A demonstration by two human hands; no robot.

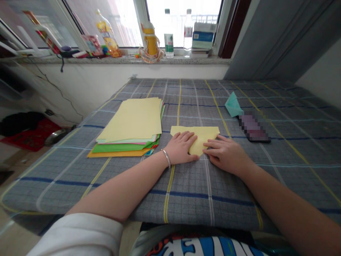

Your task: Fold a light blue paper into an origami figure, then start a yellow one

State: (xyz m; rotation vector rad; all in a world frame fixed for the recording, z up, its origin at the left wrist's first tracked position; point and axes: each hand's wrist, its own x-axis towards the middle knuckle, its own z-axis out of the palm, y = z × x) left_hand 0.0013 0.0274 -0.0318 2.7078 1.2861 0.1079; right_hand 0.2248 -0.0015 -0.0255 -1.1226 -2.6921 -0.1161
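Note:
A folded sheet of yellow paper (201,137) lies flat in front of me, wide along its far edge and narrowing to a point on my side. Across its left part rests my left hand (182,147), palm down with fingers stretched out, a silver bangle at the wrist. My right hand (226,153) touches the paper's right slanting edge, its fingers extended and lying low. Both hands press on the paper without gripping it. Parts of the paper's left and right sides are hidden under the fingers.
Left of the hands lies a stack of coloured paper (133,121), yellow on top. A teal folded paper piece (233,105) and a blurred phone (254,128) lie to the right. Checked cloth (186,199) covers the surface. Bottles, including a yellow one (151,41), line the windowsill (128,61).

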